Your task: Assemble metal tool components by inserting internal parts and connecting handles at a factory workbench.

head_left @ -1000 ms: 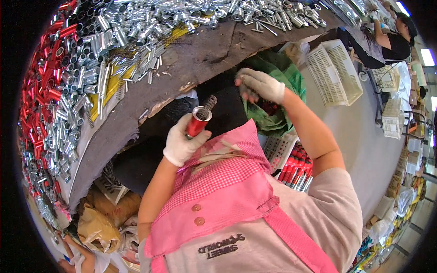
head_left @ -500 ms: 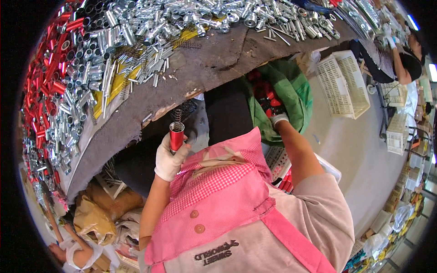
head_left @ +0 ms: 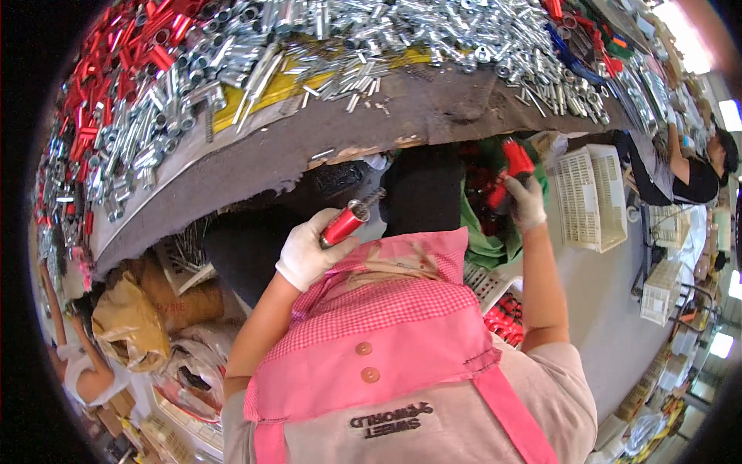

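Observation:
My left hand [head_left: 309, 251], in a white glove, is wrapped round a red metal tube [head_left: 345, 223]. The tube tilts up to the right, and a dark coil spring [head_left: 374, 196] sticks out of its end. My right hand [head_left: 527, 203], also gloved in white, grips a red plastic part [head_left: 516, 160] with a dark lower portion; its exact kind I cannot make out. This part is above the opening of a green sack [head_left: 495, 249] that holds more red pieces. A gap separates my two hands, with my dark-clothed lap between them.
Across the bench [head_left: 433, 100] lie heaps of silver metal tubes [head_left: 301, 23], red tubes [head_left: 154, 58] and thin pins [head_left: 359, 81]. White plastic crates [head_left: 591, 197] stand at the right. A crate of red parts [head_left: 506, 317] is beside my right elbow. Co-workers sit at both sides.
My right hand has come up out of the green sack with a red plastic part. My left hand has tilted the red tube to the right. The whole view has shifted.

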`<move>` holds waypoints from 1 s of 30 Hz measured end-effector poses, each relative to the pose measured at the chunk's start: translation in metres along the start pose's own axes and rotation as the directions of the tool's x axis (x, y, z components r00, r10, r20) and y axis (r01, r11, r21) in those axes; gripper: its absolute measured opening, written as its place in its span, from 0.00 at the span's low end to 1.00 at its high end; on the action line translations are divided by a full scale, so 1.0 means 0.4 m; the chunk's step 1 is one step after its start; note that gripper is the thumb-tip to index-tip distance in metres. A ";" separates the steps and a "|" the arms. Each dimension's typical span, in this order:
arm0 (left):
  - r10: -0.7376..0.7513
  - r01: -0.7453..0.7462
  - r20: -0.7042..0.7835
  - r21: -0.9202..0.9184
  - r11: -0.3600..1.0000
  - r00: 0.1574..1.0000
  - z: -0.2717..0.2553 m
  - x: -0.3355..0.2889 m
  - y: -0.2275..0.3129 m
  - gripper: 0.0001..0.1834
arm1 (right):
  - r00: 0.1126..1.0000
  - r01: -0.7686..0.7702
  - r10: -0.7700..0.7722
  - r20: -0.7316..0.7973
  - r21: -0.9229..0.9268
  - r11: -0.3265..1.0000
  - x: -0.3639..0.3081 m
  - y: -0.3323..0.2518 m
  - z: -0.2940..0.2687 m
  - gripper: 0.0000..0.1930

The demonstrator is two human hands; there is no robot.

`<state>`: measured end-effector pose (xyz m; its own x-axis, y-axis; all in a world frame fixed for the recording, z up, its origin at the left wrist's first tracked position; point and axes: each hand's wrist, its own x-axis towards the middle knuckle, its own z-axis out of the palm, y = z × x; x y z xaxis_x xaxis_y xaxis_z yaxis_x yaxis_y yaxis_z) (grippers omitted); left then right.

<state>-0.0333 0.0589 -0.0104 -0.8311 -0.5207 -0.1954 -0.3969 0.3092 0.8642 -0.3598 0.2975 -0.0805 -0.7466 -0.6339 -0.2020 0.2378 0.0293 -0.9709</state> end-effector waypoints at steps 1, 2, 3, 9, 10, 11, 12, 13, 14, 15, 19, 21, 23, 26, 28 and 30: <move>-0.019 0.019 0.003 -0.008 1.000 1.000 -0.004 -0.001 0.009 0.21 | 0.987 0.012 -0.001 0.159 -0.067 0.998 -0.014 -0.073 0.028 0.14; -0.029 0.029 -0.015 -0.009 1.000 0.999 -0.014 -0.006 0.013 0.21 | 0.979 -0.035 0.076 0.189 -0.213 0.976 -0.036 -0.135 0.087 0.14; -0.001 0.001 0.007 0.044 0.999 1.000 -0.022 -0.009 0.012 0.21 | 0.946 -0.060 0.144 0.290 -0.280 0.958 -0.055 -0.182 0.136 0.14; -0.023 0.012 0.099 0.108 0.994 0.995 -0.066 -0.077 0.035 0.21 | 0.603 0.160 0.321 0.731 -0.505 0.848 -0.073 -0.300 0.351 0.13; -0.018 0.004 0.125 0.111 0.994 0.992 -0.069 -0.091 0.032 0.20 | 0.524 0.280 0.335 0.783 -0.530 0.800 -0.066 -0.296 0.378 0.14; -0.013 -0.005 0.154 0.114 0.993 0.988 -0.073 -0.102 0.028 0.20 | 0.442 0.398 0.356 0.823 -0.536 0.745 -0.059 -0.292 0.398 0.15; -0.031 -0.003 0.232 0.144 0.990 0.972 -0.071 -0.111 0.007 0.22 | 0.361 0.457 0.340 0.868 -0.483 0.747 -0.057 -0.275 0.416 0.14; -0.025 0.009 0.328 0.049 0.999 0.944 -0.071 -0.117 -0.008 0.23 | 0.347 0.458 0.346 0.872 -0.479 0.749 -0.058 -0.272 0.432 0.14; -0.007 0.029 0.421 -0.047 0.998 0.907 -0.068 -0.123 -0.022 0.24 | 0.274 0.540 0.409 0.870 -0.491 0.684 -0.062 -0.271 0.457 0.16; -0.001 0.041 0.442 -0.081 0.996 0.897 -0.047 -0.133 -0.044 0.25 | 0.206 0.618 0.477 0.855 -0.491 0.614 -0.069 -0.268 0.482 0.19; -0.037 0.189 0.621 -0.181 0.965 0.783 0.006 -0.133 -0.118 0.20 | -0.047 0.910 0.263 0.964 -0.067 0.409 -0.049 -0.205 0.517 0.21; -0.049 0.374 0.679 -0.342 0.862 0.733 0.006 -0.130 -0.127 0.16 | -0.171 0.978 0.144 0.975 0.150 0.143 -0.051 -0.212 0.547 0.11; -0.086 0.408 0.706 -0.302 0.861 0.703 -0.007 -0.120 -0.101 0.16 | -0.333 0.941 0.109 0.937 0.338 -0.028 -0.057 -0.241 0.573 0.08; -0.118 0.450 0.746 -0.260 0.854 0.655 -0.004 -0.116 -0.103 0.17 | -0.368 0.928 0.110 0.923 0.373 -0.023 -0.058 -0.253 0.581 0.09; -0.115 0.463 0.760 -0.262 0.847 0.639 -0.002 -0.117 -0.106 0.18 | -0.271 0.961 0.123 0.955 0.263 0.080 -0.054 -0.233 0.560 0.10; 0.015 0.121 0.574 -0.199 0.973 0.818 -0.002 -0.126 -0.107 0.18 | -0.076 0.967 0.220 0.973 0.018 0.256 -0.051 -0.205 0.529 0.13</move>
<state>0.0259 0.0715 -0.0372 -0.9101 0.0357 -0.4129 -0.4093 0.0793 0.9090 -0.2327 0.1443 0.0305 0.7134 -0.6969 -0.0728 -0.6498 -0.6190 -0.4411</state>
